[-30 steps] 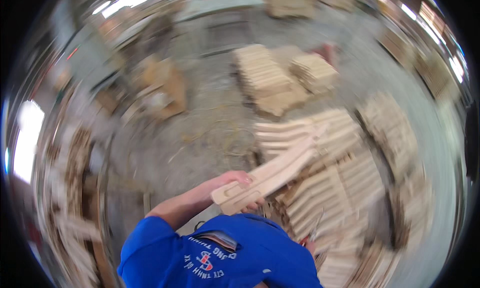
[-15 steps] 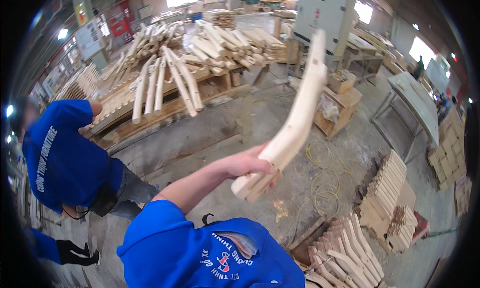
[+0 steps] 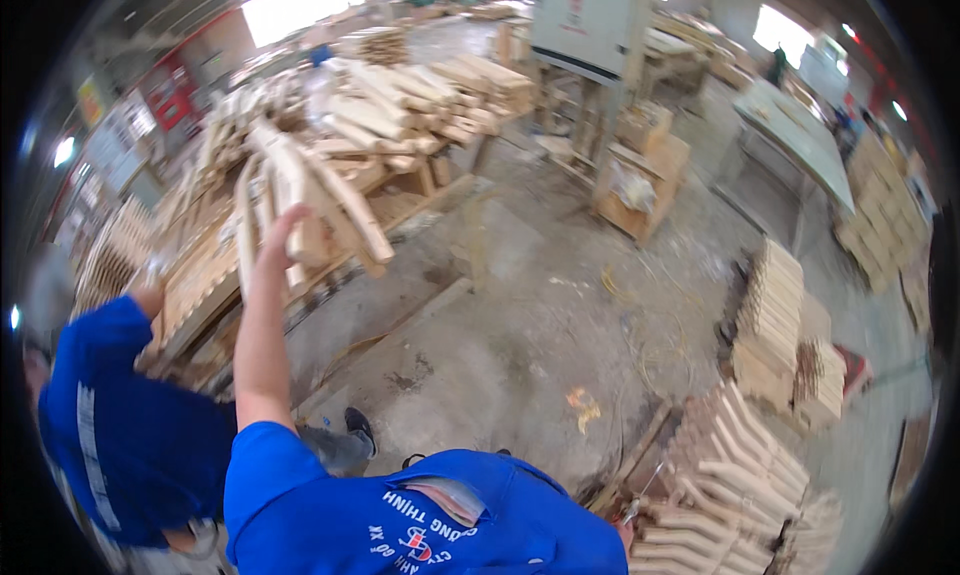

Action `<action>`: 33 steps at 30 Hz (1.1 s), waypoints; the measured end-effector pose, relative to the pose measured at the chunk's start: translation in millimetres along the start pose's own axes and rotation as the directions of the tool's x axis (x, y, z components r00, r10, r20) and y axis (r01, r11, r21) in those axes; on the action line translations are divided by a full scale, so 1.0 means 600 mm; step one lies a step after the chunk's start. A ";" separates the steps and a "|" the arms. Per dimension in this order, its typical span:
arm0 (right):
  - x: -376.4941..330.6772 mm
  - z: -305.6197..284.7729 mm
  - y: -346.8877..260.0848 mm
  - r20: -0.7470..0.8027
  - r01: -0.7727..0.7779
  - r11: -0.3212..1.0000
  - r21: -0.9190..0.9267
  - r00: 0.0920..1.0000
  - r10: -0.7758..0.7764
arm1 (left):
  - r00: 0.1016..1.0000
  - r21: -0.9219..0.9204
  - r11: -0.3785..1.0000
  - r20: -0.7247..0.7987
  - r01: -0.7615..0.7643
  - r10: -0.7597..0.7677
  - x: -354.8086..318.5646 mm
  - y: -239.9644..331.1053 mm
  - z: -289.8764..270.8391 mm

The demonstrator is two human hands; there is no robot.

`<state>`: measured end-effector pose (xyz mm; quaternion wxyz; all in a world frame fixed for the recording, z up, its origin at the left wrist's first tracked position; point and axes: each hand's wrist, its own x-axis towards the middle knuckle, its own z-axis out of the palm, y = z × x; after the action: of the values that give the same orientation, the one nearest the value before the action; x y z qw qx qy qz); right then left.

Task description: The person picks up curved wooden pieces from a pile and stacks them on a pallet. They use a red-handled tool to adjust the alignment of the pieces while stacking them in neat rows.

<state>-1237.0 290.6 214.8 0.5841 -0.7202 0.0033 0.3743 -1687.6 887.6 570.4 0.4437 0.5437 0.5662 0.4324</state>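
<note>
Now, at ten o'clock, the left hand (image 3: 284,229) meets a bar (image 3: 312,243), grip unclear; the right hand (image 3: 626,529), at five, shows too little to tell.

Blue short-sleeved shirt (image 3: 300,510), chest pocket (image 3: 447,496), white lettering (image 3: 405,503), red emblem (image 3: 418,545).

Our wooden tabletop (image 3: 198,283)
We see pale wooden pieces (image 3: 362,112) heaped across it, the blurred far ones apparently stacked.
</note>
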 end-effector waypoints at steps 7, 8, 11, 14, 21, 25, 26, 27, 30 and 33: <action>-0.100 -0.089 0.042 -0.420 -0.281 0.956 -0.084 0.880 0.221 | 0.987 0.984 -0.170 -0.032 0.059 0.160 0.078 0.024 0.033; -0.128 -0.114 0.060 -0.475 -0.365 0.930 -0.032 0.825 0.307 | 0.980 0.970 -0.235 -0.018 0.065 0.197 0.076 0.022 0.069; -0.175 -0.055 0.129 -0.489 -0.405 0.858 0.316 0.705 0.513 | 0.875 0.958 -0.277 0.077 0.067 0.479 0.072 0.077 0.187; -0.260 -0.041 0.189 -0.361 -0.428 0.741 0.517 0.676 0.642 | 0.619 0.883 -0.259 0.462 -0.392 0.635 0.021 0.010 0.421; -0.428 -0.008 0.244 -0.369 -0.304 0.695 0.652 0.673 0.641 | -0.490 -0.466 0.297 0.872 -0.833 -0.007 -0.555 -0.171 0.821; -0.541 -0.003 0.302 -0.491 -0.064 0.618 0.783 0.546 0.678 | -0.867 -0.738 0.473 0.481 -0.481 -0.130 -0.819 -0.187 0.829; -0.562 0.000 0.315 -0.516 0.013 0.589 0.808 0.498 0.697 | -0.884 -0.751 0.474 0.439 -0.459 -0.160 -0.857 -0.188 0.835; -0.577 0.020 0.329 -0.523 0.090 0.546 0.833 0.449 0.724 | -0.897 -0.761 0.475 0.392 -0.442 -0.206 -0.877 -0.197 0.842; -0.560 0.073 0.330 -0.490 0.209 0.443 0.872 0.331 0.807 | -0.833 -0.841 0.243 0.357 -0.484 -0.423 -0.866 -0.207 0.901; -0.584 0.132 0.355 -0.393 0.377 0.302 0.875 0.191 0.900 | -0.791 -0.808 0.294 0.307 -0.510 -0.528 -0.891 -0.221 0.972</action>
<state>-1625.7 138.0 223.6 0.6201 -0.3004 0.7200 -0.0823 -1143.0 353.0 322.9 -0.0601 -0.7685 0.4936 0.4027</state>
